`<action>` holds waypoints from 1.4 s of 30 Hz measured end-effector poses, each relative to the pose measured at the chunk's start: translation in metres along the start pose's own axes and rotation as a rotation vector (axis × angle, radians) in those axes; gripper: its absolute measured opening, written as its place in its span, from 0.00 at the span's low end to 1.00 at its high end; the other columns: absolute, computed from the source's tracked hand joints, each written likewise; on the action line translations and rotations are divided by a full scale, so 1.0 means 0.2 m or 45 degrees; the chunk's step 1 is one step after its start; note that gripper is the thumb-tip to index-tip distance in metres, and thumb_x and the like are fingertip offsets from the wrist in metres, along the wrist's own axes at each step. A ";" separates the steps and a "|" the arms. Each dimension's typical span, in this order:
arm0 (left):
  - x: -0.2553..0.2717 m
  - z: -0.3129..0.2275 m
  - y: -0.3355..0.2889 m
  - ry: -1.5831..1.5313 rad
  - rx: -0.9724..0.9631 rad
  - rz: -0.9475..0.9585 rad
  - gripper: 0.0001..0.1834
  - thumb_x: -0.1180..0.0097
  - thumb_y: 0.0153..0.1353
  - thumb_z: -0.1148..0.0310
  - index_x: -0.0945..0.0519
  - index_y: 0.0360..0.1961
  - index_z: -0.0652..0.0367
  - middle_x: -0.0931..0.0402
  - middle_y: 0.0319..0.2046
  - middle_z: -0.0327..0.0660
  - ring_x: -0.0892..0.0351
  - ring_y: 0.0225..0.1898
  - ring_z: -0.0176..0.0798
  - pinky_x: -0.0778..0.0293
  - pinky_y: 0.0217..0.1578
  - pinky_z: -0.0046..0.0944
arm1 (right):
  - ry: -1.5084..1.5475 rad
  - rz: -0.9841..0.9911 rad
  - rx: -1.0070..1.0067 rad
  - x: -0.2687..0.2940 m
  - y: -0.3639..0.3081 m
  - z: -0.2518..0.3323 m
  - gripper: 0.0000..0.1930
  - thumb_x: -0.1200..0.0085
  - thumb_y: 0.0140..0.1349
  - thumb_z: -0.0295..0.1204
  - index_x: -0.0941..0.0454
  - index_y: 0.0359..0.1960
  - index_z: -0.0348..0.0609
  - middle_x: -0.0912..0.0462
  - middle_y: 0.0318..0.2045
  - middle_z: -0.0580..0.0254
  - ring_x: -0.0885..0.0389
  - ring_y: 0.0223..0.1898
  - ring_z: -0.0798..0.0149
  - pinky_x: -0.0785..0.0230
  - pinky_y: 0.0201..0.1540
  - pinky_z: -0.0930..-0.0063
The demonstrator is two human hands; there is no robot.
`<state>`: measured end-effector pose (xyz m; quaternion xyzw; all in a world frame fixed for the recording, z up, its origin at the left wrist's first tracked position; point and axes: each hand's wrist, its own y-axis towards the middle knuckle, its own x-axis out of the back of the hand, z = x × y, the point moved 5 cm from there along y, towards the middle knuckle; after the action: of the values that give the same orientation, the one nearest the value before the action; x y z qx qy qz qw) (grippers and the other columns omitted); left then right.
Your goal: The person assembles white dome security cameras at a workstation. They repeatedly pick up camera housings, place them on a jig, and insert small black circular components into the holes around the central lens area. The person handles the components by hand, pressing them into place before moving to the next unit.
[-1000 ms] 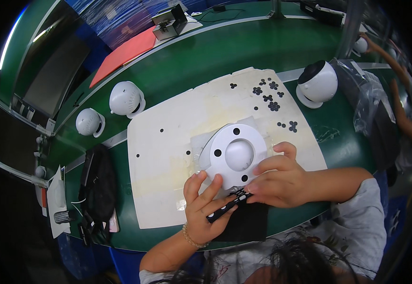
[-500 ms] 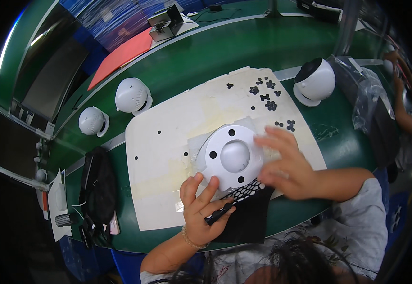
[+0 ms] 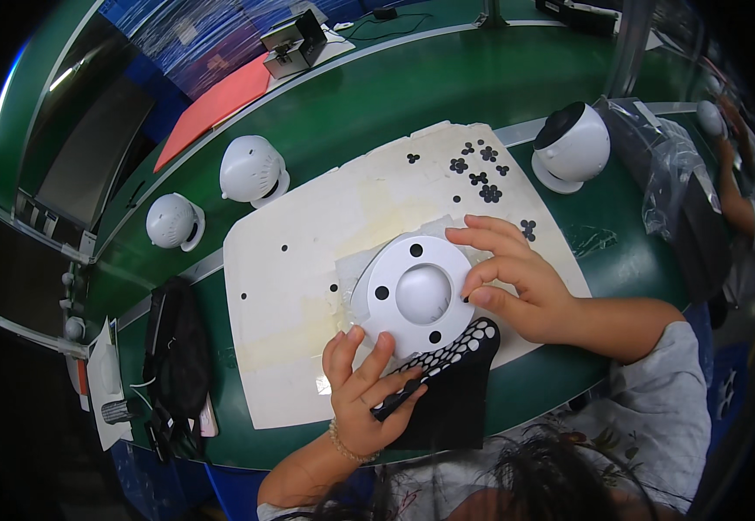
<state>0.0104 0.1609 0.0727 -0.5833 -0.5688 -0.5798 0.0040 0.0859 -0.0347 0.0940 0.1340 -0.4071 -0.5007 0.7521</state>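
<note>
Hands are apart: the left hand [image 3: 362, 395] pinches the honeycomb strip [image 3: 460, 346] and steadies the white base [image 3: 397, 319] between them; the right hand [image 3: 529, 295] has fingertips at a black pad [image 3: 467, 300], its grip unclear. Centring the pad, then pressing evenly, should help.

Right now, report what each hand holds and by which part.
Left hand: the patterned strip, by its lower-left end. Right hand: cannot tell whether it grips the black dot.

The ring-shaped base [image 3: 399, 265] was white with black dots [image 3: 435, 337]. The strip [image 3: 451, 352] was black, patterned with white ovals. The board [image 3: 264, 391] was cream, apparently with yellowish patches.
</note>
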 end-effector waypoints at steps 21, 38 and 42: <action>0.11 0.01 -0.02 -0.029 -0.031 0.002 0.14 0.35 0.36 0.68 0.18 0.30 0.50 0.35 0.56 0.40 0.47 0.61 0.48 0.52 0.55 0.50 | -0.181 0.153 -0.130 -0.14 0.11 0.19 0.41 0.42 0.45 0.36 0.51 0.59 0.41 0.46 0.59 0.48 0.51 0.63 0.50 0.59 0.60 0.59; 0.19 0.00 -0.03 0.001 -0.089 0.032 0.15 0.34 0.38 0.66 0.18 0.32 0.48 0.35 0.55 0.38 0.47 0.61 0.45 0.54 0.56 0.49 | 0.549 0.051 -0.456 -0.22 0.10 0.11 0.41 0.41 0.47 0.33 0.52 0.60 0.40 0.46 0.56 0.46 0.49 0.60 0.53 0.53 0.60 0.64; 0.22 0.00 -0.03 0.033 -0.120 0.046 0.16 0.35 0.38 0.66 0.18 0.33 0.47 0.35 0.56 0.39 0.47 0.61 0.45 0.54 0.56 0.48 | 0.433 0.282 -0.506 -0.13 0.12 0.10 0.32 0.43 0.52 0.30 0.44 0.57 0.36 0.36 0.50 0.52 0.40 0.56 0.64 0.46 0.57 0.69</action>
<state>-0.0073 0.1914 0.0988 -0.5856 -0.5301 -0.6133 -0.0056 0.0809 0.0032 0.1083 0.0209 -0.1810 -0.4557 0.8713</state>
